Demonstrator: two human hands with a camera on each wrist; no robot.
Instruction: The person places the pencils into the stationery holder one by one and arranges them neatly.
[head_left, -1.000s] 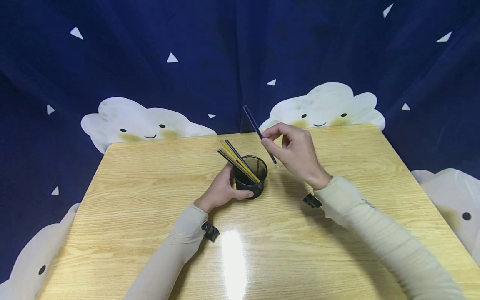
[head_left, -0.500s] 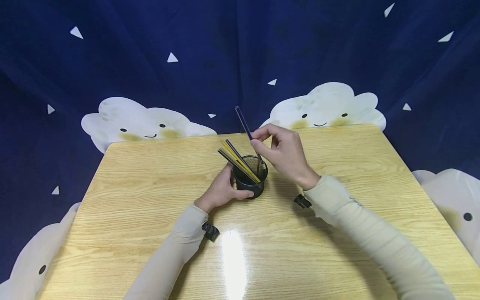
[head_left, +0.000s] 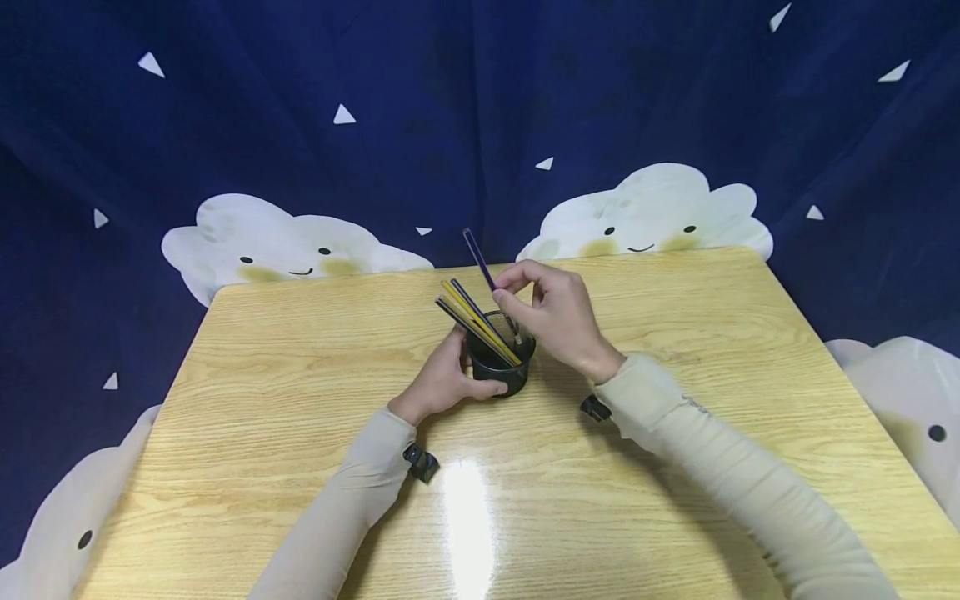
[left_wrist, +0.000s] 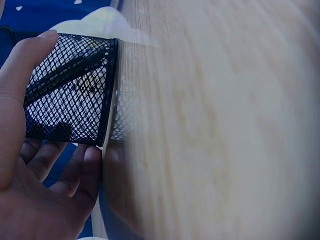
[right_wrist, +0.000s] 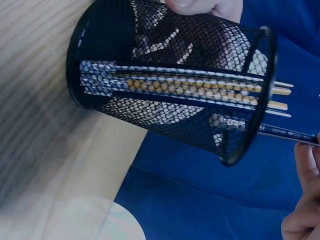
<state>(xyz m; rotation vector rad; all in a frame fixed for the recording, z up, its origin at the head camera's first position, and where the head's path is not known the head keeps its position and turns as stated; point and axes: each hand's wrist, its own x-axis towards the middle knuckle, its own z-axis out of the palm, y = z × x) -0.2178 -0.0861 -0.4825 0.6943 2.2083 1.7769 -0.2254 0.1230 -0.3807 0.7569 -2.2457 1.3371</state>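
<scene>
A black mesh pencil cup [head_left: 504, 382] stands upright on the table, and my left hand [head_left: 441, 379] grips its left side, thumb across the front. The left wrist view shows fingers curled about the mesh wall [left_wrist: 75, 107]. Several yellow and dark-striped pencils [head_left: 471, 315] lean leftward inside the cup. My right hand [head_left: 557, 315] pinches a dark blue pencil [head_left: 477, 257] between thumb and fingertips, tilted, its upper end rising free. In the right wrist view this pencil [right_wrist: 287, 134], with pale lettering, has its lower end inside the rim, beside the other pencils.
The light wood table [head_left: 285, 400] carries the cup near its far side. Behind it hangs a dark blue curtain [head_left: 405, 100] with white triangles and smiling clouds [head_left: 652, 208]. Each wrist wears a small black device [head_left: 422, 462].
My right hand has moved left and then down, bringing the blue pencil's lower end from beside the cup to inside it. The left hand and cup have stayed put.
</scene>
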